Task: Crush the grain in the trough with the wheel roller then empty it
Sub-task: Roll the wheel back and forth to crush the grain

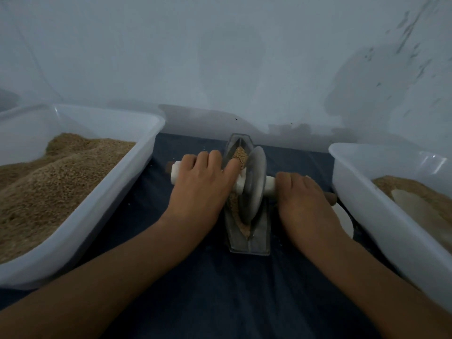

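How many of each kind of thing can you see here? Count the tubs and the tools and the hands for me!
White tubs holding grain: 2, the left tub and the right tub
Troughs: 1, the trough
Wheel rollers: 1, the wheel roller
Hands: 2, the left hand and the right hand, each gripping the roller's handle
Total: 6

left hand (pixel 199 184): palm down, fingers curled over something
right hand (pixel 302 199): palm down, fingers curled
forearms: both reach forward
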Demonstrator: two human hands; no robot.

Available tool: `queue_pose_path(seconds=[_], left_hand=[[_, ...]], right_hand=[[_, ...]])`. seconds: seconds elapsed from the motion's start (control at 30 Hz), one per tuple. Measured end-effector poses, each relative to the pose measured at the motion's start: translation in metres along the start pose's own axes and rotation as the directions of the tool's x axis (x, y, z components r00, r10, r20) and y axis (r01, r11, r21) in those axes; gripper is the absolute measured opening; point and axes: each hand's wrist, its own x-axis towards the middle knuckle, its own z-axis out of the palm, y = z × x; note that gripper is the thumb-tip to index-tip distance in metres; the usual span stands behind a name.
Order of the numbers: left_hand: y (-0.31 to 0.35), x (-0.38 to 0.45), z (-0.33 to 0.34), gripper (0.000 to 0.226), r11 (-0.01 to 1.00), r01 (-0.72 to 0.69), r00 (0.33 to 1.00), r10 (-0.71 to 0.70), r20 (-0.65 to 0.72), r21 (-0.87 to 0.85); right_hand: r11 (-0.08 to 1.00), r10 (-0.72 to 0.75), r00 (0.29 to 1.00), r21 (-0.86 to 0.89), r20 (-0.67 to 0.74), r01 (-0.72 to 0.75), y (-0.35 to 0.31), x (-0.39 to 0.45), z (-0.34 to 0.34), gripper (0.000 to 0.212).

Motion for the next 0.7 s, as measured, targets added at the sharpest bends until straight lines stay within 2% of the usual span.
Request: queue_pose_path(seconds=[0.07, 0.17, 0.33, 0.43, 0.5, 0.6, 0.7], left_hand=[[-0.002, 0.005, 0.008, 0.038, 1.0, 0.014, 0.999, -0.015, 0.039, 0.023], [-0.009, 0.015, 0.021, 0.043, 0.998, 0.037, 0.99, -0.044, 0.134, 0.052], [-0.017, 0.039, 0.04, 0.045, 0.997, 0.067, 0.981, -0.074, 0.181, 0.043], [-0.023, 0.059, 0.049, 0.039, 0.995, 0.094, 0.976, -0.096, 0.193, 0.019], [-0.024, 0.068, 0.053, 0.035, 0.995, 0.103, 0.975, -0.101, 0.198, 0.001], [-0.024, 0.073, 0.057, 0.031, 0.994, 0.108, 0.98, -0.107, 0.165, 0.004], [-0.023, 0.068, 0.059, 0.029, 0.994, 0.112, 0.986, -0.111, 0.127, -0.002]], right_hand=[[1.0, -0.001, 1.0, -0.016, 0.003, 0.001, 0.001, 0.011, 0.006, 0.022], [0.998, -0.023, 0.996, -0.055, 0.084, 0.027, 0.004, 0.034, 0.013, 0.023], [0.995, -0.037, 0.98, -0.088, 0.195, 0.055, 0.016, 0.072, 0.023, 0.029], [0.996, -0.005, 0.962, -0.089, 0.274, 0.03, 0.022, 0.095, 0.029, 0.033], [0.996, 0.021, 0.953, -0.085, 0.301, 0.005, 0.025, 0.108, 0.031, 0.024], [0.998, 0.036, 0.955, -0.058, 0.296, -0.019, 0.028, 0.116, 0.036, 0.014], [0.998, 0.041, 0.96, -0.065, 0.277, -0.024, 0.027, 0.112, 0.037, 0.017]])
